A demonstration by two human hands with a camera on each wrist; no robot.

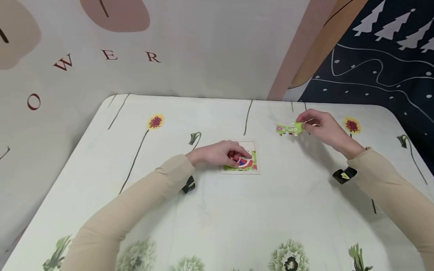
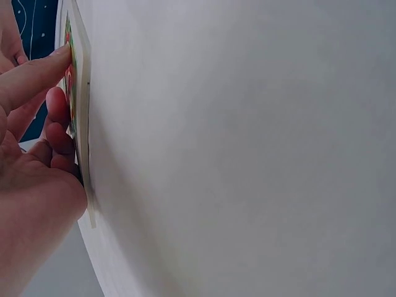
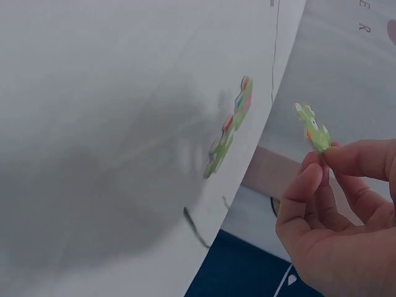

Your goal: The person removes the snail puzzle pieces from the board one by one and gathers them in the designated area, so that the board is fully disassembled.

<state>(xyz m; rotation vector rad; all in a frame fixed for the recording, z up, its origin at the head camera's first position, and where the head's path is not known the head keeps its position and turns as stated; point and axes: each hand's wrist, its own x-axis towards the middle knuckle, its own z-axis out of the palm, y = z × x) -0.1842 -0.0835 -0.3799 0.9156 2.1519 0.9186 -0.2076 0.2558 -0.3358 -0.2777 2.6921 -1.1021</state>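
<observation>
A square puzzle board [image 1: 241,172] with a thin pale rim and a colourful red, blue and green picture lies flat on the table. My left hand [image 1: 222,153] rests on it from the left, the index finger extended onto the picture and the other fingers bent against the board. Off to the right, my right hand [image 1: 322,126] pinches a small green puzzle piece [image 3: 317,129] with white and red spots between thumb and fingertips, raised off the table. More green puzzle pieces [image 3: 226,136] with pink, red and blue marks lie on the tabletop beneath that hand.
The white tablecloth [image 1: 217,218] is printed with flowers and stems. Behind the table hangs pale fabric [image 1: 210,67] with letters, and a dark cloth [image 1: 373,75] with white trees covers the back right.
</observation>
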